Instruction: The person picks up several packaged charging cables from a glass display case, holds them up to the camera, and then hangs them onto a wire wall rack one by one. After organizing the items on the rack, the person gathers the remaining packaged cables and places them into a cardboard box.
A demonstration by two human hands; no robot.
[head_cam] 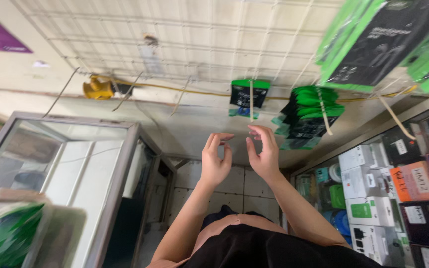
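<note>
Both hands up in front of the wire grid wall (199,44), close together but not touching. Left hand (215,161): fingers curled, thumb and forefinger nearly pinched, nothing visible between them. Right hand (263,151): fingers bent, tips together near a thin pale strip (250,101) that hangs down over a small green-and-black packet (248,94) on the grid; cannot tell if it actually grips the strip. A stack of green-and-black packets (306,116) hangs just right of the hands. Glass display case (55,164) lower left. Shelves of boxed goods (388,198) lower right. Yellow plug (97,88) on the wall, upper left.
</note>
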